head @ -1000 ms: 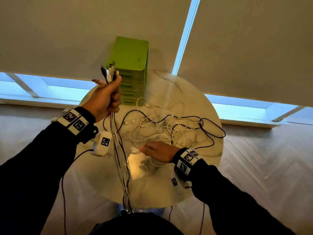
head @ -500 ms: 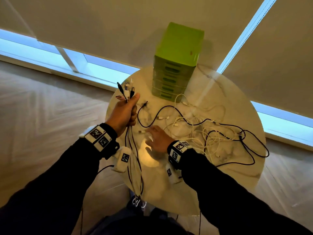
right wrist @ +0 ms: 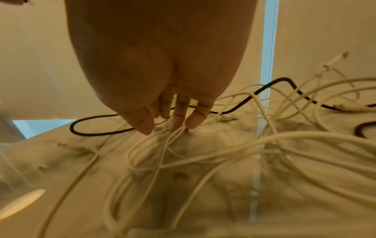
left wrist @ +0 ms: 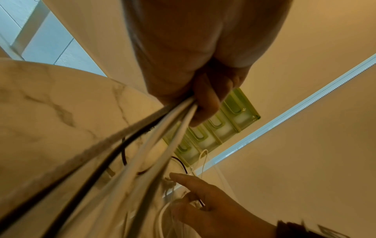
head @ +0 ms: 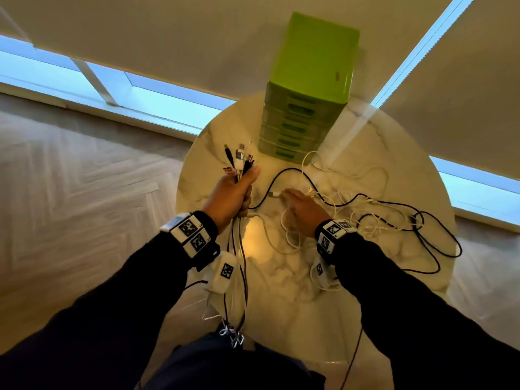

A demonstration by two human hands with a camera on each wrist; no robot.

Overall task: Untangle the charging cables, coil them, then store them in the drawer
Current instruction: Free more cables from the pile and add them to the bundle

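My left hand point(head: 233, 192) grips a bundle of black and white cables point(head: 239, 263) in its fist above the table's left side. Their plugs point(head: 239, 159) stick up past the thumb, and the rest hangs over the near edge. The left wrist view shows the left hand point(left wrist: 203, 99) curled round the cable bundle point(left wrist: 142, 153). My right hand point(head: 301, 206) lies flat over the loose tangle of white and black cables point(head: 365, 209). Its straight fingers point(right wrist: 177, 119) touch white cables point(right wrist: 203, 161) near a black cable point(right wrist: 97, 132).
A green drawer unit point(head: 309, 88) with all its drawers closed stands at the far edge of the round marble table point(head: 365, 305). A black cable loop point(head: 439, 249) reaches the table's right rim. Window blinds hang behind, and wood floor surrounds the table.
My right hand has reached farther forward across the tangle, toward the drawer unit. The left hand keeps its grip on the bundle, now lower over the table.
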